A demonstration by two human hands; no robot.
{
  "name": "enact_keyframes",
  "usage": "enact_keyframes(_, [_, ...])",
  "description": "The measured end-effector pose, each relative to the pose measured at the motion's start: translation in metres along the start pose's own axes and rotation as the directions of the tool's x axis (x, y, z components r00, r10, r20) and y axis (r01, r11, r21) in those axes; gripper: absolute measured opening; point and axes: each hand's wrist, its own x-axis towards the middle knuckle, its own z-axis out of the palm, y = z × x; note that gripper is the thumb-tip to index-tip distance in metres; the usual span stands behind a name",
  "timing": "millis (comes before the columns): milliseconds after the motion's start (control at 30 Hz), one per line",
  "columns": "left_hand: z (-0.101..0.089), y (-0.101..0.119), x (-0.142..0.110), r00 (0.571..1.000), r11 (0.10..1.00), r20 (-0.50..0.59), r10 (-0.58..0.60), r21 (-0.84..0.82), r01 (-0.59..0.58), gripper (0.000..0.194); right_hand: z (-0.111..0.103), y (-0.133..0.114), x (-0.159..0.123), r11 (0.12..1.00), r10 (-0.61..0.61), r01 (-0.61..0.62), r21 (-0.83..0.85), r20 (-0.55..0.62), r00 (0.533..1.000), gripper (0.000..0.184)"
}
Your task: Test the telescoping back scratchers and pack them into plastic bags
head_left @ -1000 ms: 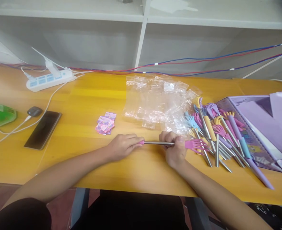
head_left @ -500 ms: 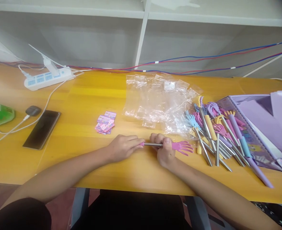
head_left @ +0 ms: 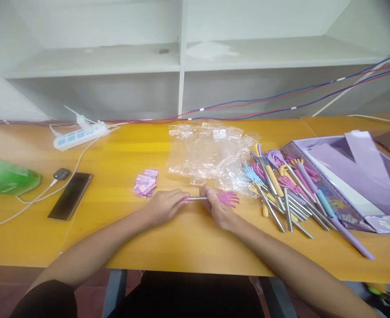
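Observation:
A pink back scratcher with a hand-shaped head and a metal shaft lies level between my hands, just above the table. My left hand is closed round its pink handle end, which mostly hides in the fingers. Gripping the shaft close to the pink head is my right hand, thumb on top. To the right lies a pile of more back scratchers in blue, yellow, purple and pink. Clear plastic bags are spread beyond my hands. Small pink printed cards sit in a loose stack past my left hand.
A purple box with purple card in it stands at the right. On the left are a phone, a black charger piece, a green packet and a white power strip with cables. White shelving rises behind the table.
The view has tilted up and shifted, showing more shelving. Both hands still hold the back scratcher; the right hand has turned and sits slightly nearer the left, with less shaft showing between them.

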Motion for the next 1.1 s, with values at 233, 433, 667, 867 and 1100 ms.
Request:
enact_keyframes(233, [-0.106,-0.007,0.058,0.977,0.912,-0.214,0.015,0.403,0.074,0.022,-0.066,-0.073,0.074,0.974,-0.149,0.131,-0.187,-0.086,0.985,0.028])
enact_keyframes(433, [-0.164,0.043,0.088,0.883,0.755,-0.395,0.253,0.652,0.076,0.013,-0.072,-0.136,0.117,0.489,-0.673,0.502,-0.713,0.057,0.737,0.016])
enact_keyframes(667, [-0.164,0.056,0.086,0.865,0.679,-0.331,0.377,0.734,-0.016,0.011,-0.062,-0.152,0.109,0.187,-0.716,0.513,-0.837,0.241,0.655,0.02])
enact_keyframes(867, [-0.164,0.035,0.088,0.87,0.698,-0.321,0.373,0.716,-0.035,0.008,-0.066,-0.15,0.11,0.324,-0.649,0.551,-0.769,0.242,0.721,0.019])
enact_keyframes(1100, [-0.158,0.032,0.091,0.852,0.726,-0.354,0.386,0.687,-0.043,0.014,-0.068,-0.134,0.121,0.219,-0.742,0.543,-0.811,0.223,0.633,0.009])
